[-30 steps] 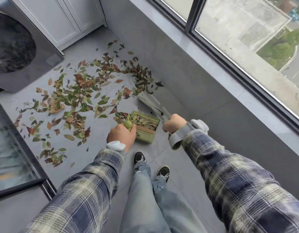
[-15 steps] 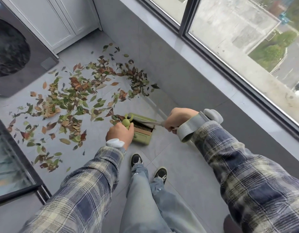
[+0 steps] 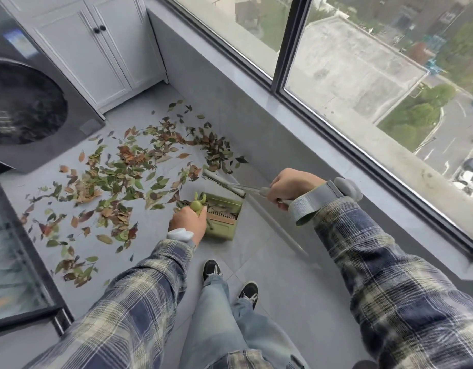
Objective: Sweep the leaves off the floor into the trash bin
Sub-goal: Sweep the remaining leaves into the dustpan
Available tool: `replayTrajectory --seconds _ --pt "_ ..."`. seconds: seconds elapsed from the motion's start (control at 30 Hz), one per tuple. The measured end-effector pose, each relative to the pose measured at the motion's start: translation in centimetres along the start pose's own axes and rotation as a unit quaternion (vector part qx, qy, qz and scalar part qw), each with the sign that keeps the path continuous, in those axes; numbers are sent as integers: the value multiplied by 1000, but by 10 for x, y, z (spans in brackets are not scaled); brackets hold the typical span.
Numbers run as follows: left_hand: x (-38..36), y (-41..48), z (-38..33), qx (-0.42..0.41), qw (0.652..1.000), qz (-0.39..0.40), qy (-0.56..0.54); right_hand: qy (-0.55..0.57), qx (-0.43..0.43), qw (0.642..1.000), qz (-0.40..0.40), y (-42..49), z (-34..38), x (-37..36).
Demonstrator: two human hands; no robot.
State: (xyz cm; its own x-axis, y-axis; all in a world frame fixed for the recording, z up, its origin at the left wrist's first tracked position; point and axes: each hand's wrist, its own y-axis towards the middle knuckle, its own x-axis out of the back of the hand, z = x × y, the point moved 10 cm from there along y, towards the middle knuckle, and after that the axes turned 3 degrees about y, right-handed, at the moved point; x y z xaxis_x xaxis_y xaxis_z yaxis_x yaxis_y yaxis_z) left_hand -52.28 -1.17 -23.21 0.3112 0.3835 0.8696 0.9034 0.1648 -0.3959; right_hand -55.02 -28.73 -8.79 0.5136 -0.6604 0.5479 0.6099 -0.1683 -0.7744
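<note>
Green and brown leaves lie scattered over the grey tiled floor in front of me. A green dustpan stands on the floor with some leaves inside. My left hand grips its green handle. My right hand grips the handle of a white broom, whose head hangs lifted above the dustpan's far edge, just right of the leaf pile. No trash bin is in view.
A dark washing machine stands at the left, white cabinet doors at the back. A low grey wall under a large window runs along the right. A glass-fronted unit borders the near left. My shoes stand below the dustpan.
The broom head has risen off the floor and swung out over the dustpan. My right hand has moved up and to the right. The dustpan has stayed in place.
</note>
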Motion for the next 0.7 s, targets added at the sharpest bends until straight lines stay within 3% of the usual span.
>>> replayTrajectory --seconds 0.37,0.7 --pt "66 -28 42 10 998 -66 -4 62 24 997 -24 -15 40 -36" --pt "94 -32 130 19 998 -60 2 48 -2 999 -10 -23 95 -113"
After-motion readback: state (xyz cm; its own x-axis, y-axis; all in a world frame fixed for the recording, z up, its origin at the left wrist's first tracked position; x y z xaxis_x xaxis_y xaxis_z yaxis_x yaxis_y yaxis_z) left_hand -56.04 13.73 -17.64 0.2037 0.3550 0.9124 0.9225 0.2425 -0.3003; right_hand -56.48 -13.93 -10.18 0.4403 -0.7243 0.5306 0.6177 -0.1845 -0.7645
